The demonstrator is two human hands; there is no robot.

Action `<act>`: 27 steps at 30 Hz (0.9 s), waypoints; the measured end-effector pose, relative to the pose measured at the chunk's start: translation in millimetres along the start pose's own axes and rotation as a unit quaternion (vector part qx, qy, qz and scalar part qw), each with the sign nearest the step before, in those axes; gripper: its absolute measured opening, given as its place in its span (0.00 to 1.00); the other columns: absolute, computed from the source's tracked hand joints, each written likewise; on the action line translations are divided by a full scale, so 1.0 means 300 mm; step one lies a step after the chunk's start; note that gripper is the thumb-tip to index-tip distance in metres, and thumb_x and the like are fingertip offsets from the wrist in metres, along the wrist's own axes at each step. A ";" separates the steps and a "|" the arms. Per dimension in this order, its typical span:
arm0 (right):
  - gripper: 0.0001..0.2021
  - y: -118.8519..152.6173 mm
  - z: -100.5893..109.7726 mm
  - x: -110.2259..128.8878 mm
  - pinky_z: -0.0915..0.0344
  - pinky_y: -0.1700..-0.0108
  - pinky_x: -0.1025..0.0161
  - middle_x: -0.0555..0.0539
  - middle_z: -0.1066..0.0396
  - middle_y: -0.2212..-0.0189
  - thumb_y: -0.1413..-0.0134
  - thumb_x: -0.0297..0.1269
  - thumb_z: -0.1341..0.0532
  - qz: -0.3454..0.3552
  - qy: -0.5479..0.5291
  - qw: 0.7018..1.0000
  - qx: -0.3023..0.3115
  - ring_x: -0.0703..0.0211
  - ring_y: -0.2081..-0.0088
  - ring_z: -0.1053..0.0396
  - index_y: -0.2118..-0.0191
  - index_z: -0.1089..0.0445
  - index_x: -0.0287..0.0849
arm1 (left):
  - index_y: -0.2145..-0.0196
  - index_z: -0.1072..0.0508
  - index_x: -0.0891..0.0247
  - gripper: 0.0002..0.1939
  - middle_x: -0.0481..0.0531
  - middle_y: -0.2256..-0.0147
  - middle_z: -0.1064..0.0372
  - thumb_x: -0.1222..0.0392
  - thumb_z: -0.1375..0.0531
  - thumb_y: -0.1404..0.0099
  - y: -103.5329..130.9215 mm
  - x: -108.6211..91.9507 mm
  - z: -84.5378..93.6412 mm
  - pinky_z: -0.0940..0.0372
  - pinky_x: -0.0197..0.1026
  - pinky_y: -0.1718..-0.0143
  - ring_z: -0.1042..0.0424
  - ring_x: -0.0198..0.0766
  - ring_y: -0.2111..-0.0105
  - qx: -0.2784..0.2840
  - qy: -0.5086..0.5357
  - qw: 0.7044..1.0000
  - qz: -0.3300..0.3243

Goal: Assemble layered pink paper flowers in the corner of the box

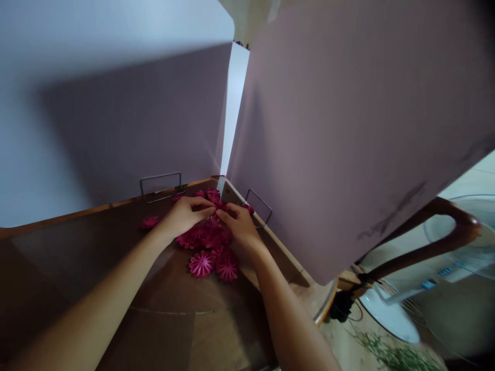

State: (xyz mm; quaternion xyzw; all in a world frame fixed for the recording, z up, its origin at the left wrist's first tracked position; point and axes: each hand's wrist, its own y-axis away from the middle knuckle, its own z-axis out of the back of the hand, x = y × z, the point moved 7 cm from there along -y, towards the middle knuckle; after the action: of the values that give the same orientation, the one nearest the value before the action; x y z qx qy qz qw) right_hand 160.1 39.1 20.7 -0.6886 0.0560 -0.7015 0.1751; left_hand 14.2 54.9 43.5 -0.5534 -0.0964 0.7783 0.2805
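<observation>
My left hand (190,214) and my right hand (238,220) meet near the far corner of the table, thumbs and forefingers pinched close together. Between the fingertips is a magenta petalled flower (219,206), partly hidden by them. Directly below the hands lies a heap of similar flowers (211,236), overlapping one another. At its near side two flowers show their faces, one of them a brighter pink flower (201,264). A single flower (150,222) rests apart on the left. More magenta flowers (212,194) lie just beyond my fingers.
Two tall pale boards, a left board (135,123) and a right board (328,129), stand along the table edges and meet near the corner. Wire stands (161,187) are at their feet. On the right are a wooden chair arm (425,252), a white fan base (389,314) and green sprigs (394,353).
</observation>
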 end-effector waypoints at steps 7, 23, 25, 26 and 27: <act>0.11 0.008 -0.004 0.010 0.38 0.66 0.65 0.50 0.27 0.72 0.47 0.44 0.35 0.023 0.036 0.999 0.012 0.62 0.70 0.32 0.65 0.26 0.42 | 0.67 0.20 0.61 0.09 0.54 0.66 0.21 0.53 0.36 0.41 0.002 0.016 0.008 0.33 0.46 0.60 0.25 0.43 0.65 -0.022 0.038 0.998 0.036; 0.12 0.007 0.007 0.024 0.40 0.66 0.64 0.50 0.29 0.72 0.43 0.47 0.39 0.060 0.116 0.991 -0.012 0.61 0.69 0.33 0.65 0.26 0.42 | 0.62 0.23 0.60 0.12 0.53 0.62 0.22 0.51 0.38 0.38 0.006 0.005 -0.021 0.35 0.43 0.61 0.26 0.42 0.63 0.031 0.003 0.999 0.014; 0.13 0.006 0.009 0.024 0.40 0.66 0.64 0.50 0.29 0.72 0.42 0.47 0.39 0.066 0.135 0.988 -0.015 0.61 0.69 0.33 0.66 0.27 0.42 | 0.64 0.22 0.62 0.12 0.53 0.64 0.22 0.51 0.40 0.36 0.002 0.015 -0.009 0.36 0.42 0.62 0.26 0.41 0.65 0.012 -0.013 1.000 0.015; 0.13 0.006 0.011 0.026 0.40 0.66 0.65 0.50 0.29 0.72 0.42 0.47 0.39 0.070 0.149 0.986 -0.019 0.61 0.70 0.33 0.66 0.27 0.42 | 0.65 0.22 0.62 0.12 0.53 0.65 0.22 0.51 0.40 0.36 0.000 0.022 -0.003 0.36 0.42 0.63 0.26 0.41 0.66 0.001 -0.021 1.000 0.016; 0.13 0.006 0.012 0.029 0.40 0.66 0.65 0.50 0.29 0.72 0.42 0.47 0.39 0.075 0.164 0.983 -0.023 0.61 0.70 0.33 0.67 0.27 0.42 | 0.66 0.22 0.63 0.13 0.53 0.67 0.22 0.51 0.40 0.37 -0.002 0.029 0.002 0.37 0.41 0.64 0.27 0.41 0.67 -0.005 -0.026 0.999 0.020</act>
State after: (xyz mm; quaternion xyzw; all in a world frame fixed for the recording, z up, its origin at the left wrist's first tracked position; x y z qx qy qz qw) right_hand 163.9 35.2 28.4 -0.5615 0.1513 -0.7886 0.1998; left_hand 11.8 60.3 37.0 -0.5359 -0.0971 0.7975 0.2595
